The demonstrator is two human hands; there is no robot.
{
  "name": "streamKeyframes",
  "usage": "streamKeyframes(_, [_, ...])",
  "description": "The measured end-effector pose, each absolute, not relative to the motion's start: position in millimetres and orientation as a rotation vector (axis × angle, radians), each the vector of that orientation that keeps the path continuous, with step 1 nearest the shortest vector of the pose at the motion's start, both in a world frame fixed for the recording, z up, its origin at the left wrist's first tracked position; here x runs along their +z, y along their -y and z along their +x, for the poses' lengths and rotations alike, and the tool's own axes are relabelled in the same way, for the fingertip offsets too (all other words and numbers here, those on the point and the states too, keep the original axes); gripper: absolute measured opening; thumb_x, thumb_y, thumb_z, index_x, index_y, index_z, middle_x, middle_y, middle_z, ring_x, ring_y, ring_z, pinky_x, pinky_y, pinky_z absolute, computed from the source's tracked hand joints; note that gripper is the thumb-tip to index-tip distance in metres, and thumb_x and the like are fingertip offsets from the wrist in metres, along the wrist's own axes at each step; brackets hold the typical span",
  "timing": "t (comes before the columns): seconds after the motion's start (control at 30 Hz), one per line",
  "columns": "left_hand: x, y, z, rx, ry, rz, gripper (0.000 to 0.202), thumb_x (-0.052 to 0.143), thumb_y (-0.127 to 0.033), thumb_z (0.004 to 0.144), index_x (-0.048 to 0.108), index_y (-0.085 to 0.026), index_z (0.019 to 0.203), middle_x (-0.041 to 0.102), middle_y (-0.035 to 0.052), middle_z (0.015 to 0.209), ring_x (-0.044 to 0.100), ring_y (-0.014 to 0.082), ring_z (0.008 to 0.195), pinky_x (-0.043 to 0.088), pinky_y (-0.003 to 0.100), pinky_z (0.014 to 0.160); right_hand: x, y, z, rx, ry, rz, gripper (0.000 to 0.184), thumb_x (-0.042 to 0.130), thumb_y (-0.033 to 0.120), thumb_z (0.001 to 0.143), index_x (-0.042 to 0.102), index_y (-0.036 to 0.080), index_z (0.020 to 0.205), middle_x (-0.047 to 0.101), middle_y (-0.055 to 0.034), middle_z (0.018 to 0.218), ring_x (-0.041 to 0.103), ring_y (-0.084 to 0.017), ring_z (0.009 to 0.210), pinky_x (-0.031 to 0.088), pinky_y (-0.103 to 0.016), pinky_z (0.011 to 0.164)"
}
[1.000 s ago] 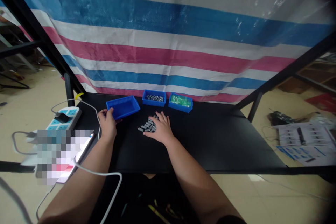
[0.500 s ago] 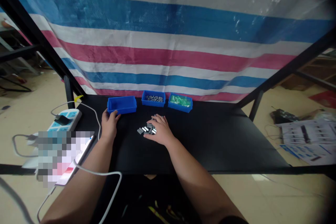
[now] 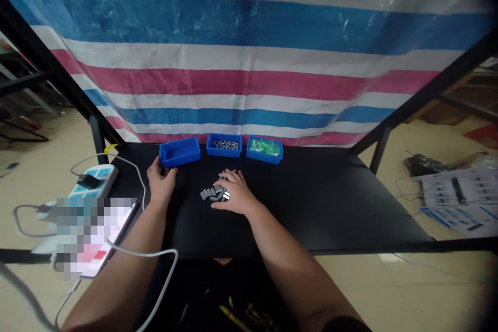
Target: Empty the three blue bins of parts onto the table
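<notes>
My left hand [image 3: 161, 182] is at the front left corner of an empty blue bin [image 3: 180, 157], its fingertips by the bin's side and its thumb apart from them. The bin stands slightly askew on the black table. My right hand [image 3: 236, 193] rests with spread fingers over a small pile of short grey metal cylinders [image 3: 210, 194], covering part of it. Several cylinders lie side by side left of the fingers, and some catch the light.
A second blue bin [image 3: 224, 152] holds small shiny metal parts; a third blue bin [image 3: 264, 157] holds green items in clear plastic. A power strip [image 3: 101, 176], white cables and a blurred-out device [image 3: 93, 264] sit at the left. A striped sheet [image 3: 241, 83] hangs behind the black table [image 3: 311, 202].
The blue bin at my left hand has turned a little, its right end now farther back. My left thumb has come away from its front. The right hand stays over the cylinders.
</notes>
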State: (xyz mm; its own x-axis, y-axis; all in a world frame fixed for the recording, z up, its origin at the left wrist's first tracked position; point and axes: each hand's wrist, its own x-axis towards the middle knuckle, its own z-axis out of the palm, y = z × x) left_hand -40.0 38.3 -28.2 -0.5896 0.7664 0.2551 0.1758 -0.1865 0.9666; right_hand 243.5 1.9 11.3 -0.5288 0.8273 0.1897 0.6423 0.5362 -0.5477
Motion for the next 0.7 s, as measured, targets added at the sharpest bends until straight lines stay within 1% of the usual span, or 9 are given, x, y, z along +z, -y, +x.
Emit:
streamKeyframes(0.07, [-24.0, -39.9, -38.0, 1.841, -1.745, 1.121, 0.072, 0.080, -0.022, 0.066, 0.055, -0.022, 0.135, 0.038, 0.0147, 0.146, 0.050, 0.0321, 0.133, 0.046, 0.047, 0.111, 12.3, -1.7, 244.3, 0.595, 2.341, -1.194, 0.062, 0.084, 0.060, 0.067, 0.065, 0.033, 0.120, 0.052, -0.0044, 0.145, 0.033, -0.032, 0.147, 0.012, -0.062, 0.122])
streamKeyframes(0.17, [-20.8, -45.3, -36.9, 1.812, -1.783, 1.198, 0.072, 0.081, -0.022, 0.066, 0.056, -0.022, 0.133, 0.044, 0.0136, 0.141, 0.050, 0.0320, 0.132, 0.047, 0.047, 0.110, 14.0, -0.7, 244.7, 0.606, 2.293, -1.204, 0.067, 0.083, 0.063, 0.068, 0.062, 0.033, 0.124, 0.050, -0.0054, 0.146, 0.032, -0.033, 0.147, 0.012, -0.063, 0.121])
streamKeyframes(0.23, [-19.6, -49.0, -37.2, 1.766, -1.808, 1.246, 0.075, 0.081, -0.025, 0.066, 0.054, -0.021, 0.135, 0.045, 0.0139, 0.141, 0.050, 0.0324, 0.132, 0.048, 0.046, 0.109, 14.7, -1.1, 245.2, 0.589, 2.230, -1.214, 0.065, 0.083, 0.061, 0.068, 0.062, 0.033, 0.123, 0.050, -0.0059, 0.143, 0.036, -0.034, 0.144, 0.013, -0.064, 0.120])
streamKeyframes(0.3, [-17.0, -51.1, -37.1, 1.688, -1.871, 1.327, 0.077, 0.080, -0.029, 0.068, 0.051, -0.019, 0.139, 0.045, 0.0160, 0.142, 0.049, 0.0331, 0.133, 0.049, 0.046, 0.108, 14.1, -3.8, 247.2, 0.546, 2.134, -1.219, 0.058, 0.084, 0.055, 0.070, 0.064, 0.031, 0.119, 0.053, -0.0067, 0.136, 0.044, -0.032, 0.136, 0.019, -0.061, 0.119])
streamKeyframes(0.37, [-11.7, -51.0, -35.2, 1.593, -1.980, 1.449, 0.079, 0.079, -0.033, 0.070, 0.049, -0.014, 0.141, 0.043, 0.0191, 0.144, 0.046, 0.0345, 0.137, 0.045, 0.047, 0.112, 11.8, -9.6, 251.5, 0.480, 2.001, -1.229, 0.048, 0.082, 0.047, 0.074, 0.066, 0.029, 0.115, 0.055, -0.0076, 0.128, 0.051, -0.030, 0.125, 0.030, -0.054, 0.116])
streamKeyframes(0.43, [-4.2, -48.9, -30.5, 1.519, -2.087, 1.616, 0.078, 0.077, -0.037, 0.073, 0.049, -0.011, 0.141, 0.040, 0.0212, 0.148, 0.040, 0.0362, 0.142, 0.035, 0.049, 0.119, 8.0, -18.0, 259.0, 0.388, 1.841, -1.273, 0.037, 0.078, 0.040, 0.078, 0.067, 0.026, 0.111, 0.056, -0.0085, 0.120, 0.054, -0.028, 0.116, 0.039, -0.048, 0.109])
streamKeyframes(0.47, [-0.1, -47.5, -26.8, 1.494, -2.123, 1.713, 0.078, 0.076, -0.037, 0.074, 0.049, -0.011, 0.142, 0.038, 0.0211, 0.151, 0.036, 0.0368, 0.145, 0.030, 0.050, 0.121, 5.9, -22.7, 263.8, 0.338, 1.760, -1.313, 0.034, 0.076, 0.038, 0.080, 0.067, 0.025, 0.109, 0.056, -0.0088, 0.117, 0.055, -0.028, 0.113, 0.041, -0.046, 0.106])
streamKeyframes(0.57, [10.8, -44.1, -10.7, 1.401, -2.137, 2.014, 0.070, 0.071, -0.036, 0.080, 0.048, -0.016, 0.144, 0.038, 0.0177, 0.155, 0.026, 0.0365, 0.150, 0.024, 0.053, 0.123, 0.2, -36.2, 281.2, 0.218, 1.554, -1.482, 0.031, 0.070, 0.033, 0.080, 0.066, 0.023, 0.110, 0.057, -0.0096, 0.114, 0.055, -0.029, 0.108, 0.042, -0.047, 0.102])
streamKeyframes(0.7, [19.1, -46.5, 15.3, 1.159, -2.072, 2.281, 0.057, 0.061, -0.031, 0.088, 0.050, -0.024, 0.143, 0.046, 0.0118, 0.152, 0.029, 0.0355, 0.149, 0.015, 0.062, 0.122, -3.7, -48.1, 303.2, 0.156, 1.354, -1.696, 0.042, 0.068, 0.032, 0.077, 0.063, 0.023, 0.118, 0.057, -0.0106, 0.117, 0.054, -0.032, 0.109, 0.042, -0.050, 0.101])
